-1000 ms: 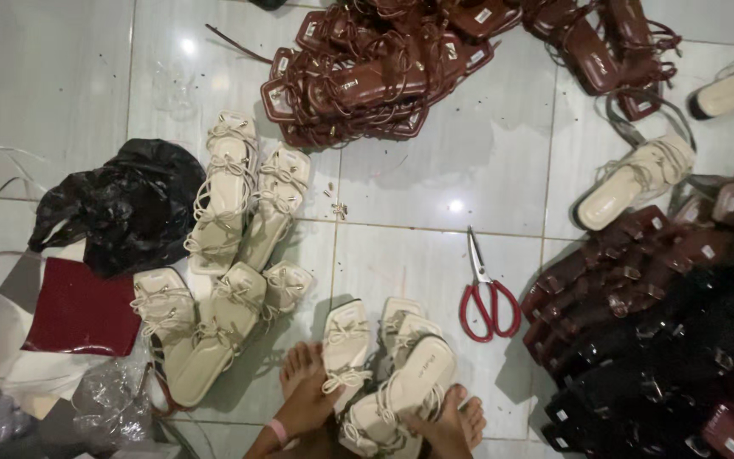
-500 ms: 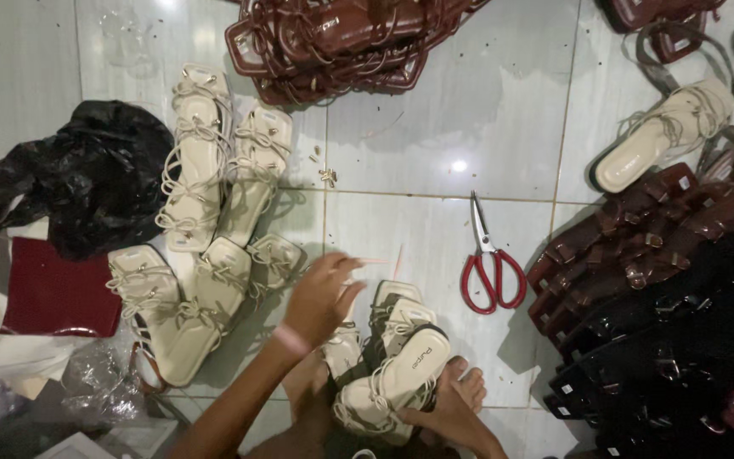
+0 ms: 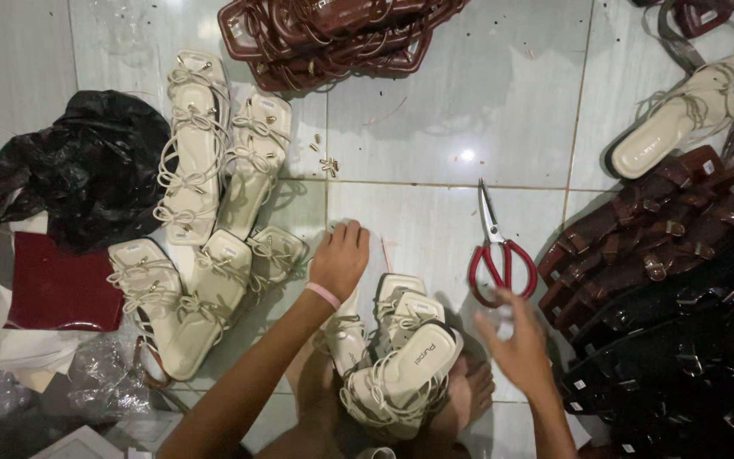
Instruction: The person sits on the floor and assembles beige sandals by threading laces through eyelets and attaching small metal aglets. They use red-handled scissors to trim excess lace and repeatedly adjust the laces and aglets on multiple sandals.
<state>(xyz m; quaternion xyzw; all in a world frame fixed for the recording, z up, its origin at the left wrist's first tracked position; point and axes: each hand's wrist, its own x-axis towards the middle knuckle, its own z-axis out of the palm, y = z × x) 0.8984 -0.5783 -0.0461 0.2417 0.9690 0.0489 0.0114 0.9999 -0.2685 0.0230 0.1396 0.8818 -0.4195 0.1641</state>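
Observation:
My left hand [image 3: 339, 262], with a pink band at the wrist, is palm down on the floor tile, fingertips touching the tile just right of a group of cream strappy sandals [image 3: 206, 212]. Whether it pinches anything is hidden. My right hand [image 3: 516, 344] is blurred, fingers apart, hovering just below the handles of red-handled scissors [image 3: 497, 255] that lie on the tile. A stack of cream sandals [image 3: 397, 365] rests between my bare feet [image 3: 467, 391], below and between the two hands.
A pile of dark brown sandals [image 3: 341, 34] lies at the top, and brown and black sandals [image 3: 664, 280] fill the right side. One cream sandal [image 3: 690, 115] sits top right. A black plastic bag [image 3: 78, 170], a dark red box [image 3: 61, 289] and clear plastic [image 3: 104, 374] lie left. Small metal bits [image 3: 329, 161] dot the tile.
My left hand has left the sandal stack and reached forward onto the tile. My right hand has lifted off the stack and swung right toward the scissors.

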